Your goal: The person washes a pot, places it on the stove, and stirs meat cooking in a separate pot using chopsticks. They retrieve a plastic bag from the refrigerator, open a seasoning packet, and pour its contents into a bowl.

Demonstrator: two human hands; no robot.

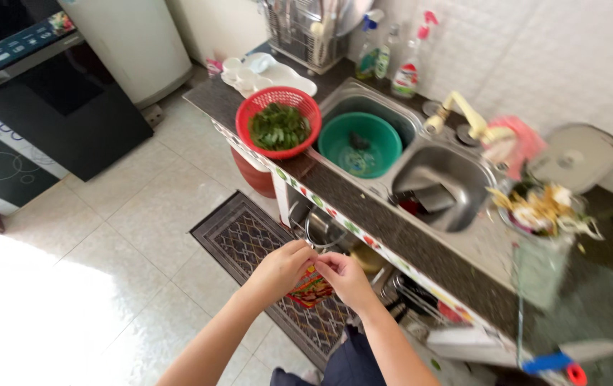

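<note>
A: What runs across the upper frame?
B: The counter (385, 221), with a red basket (279, 121) of greens.
A: And low centre?
B: Left hand (278, 270) and right hand (346, 277) meet; their fingers (305, 251) pinch the top of a small red packet (311, 288), which hangs below them.
</note>
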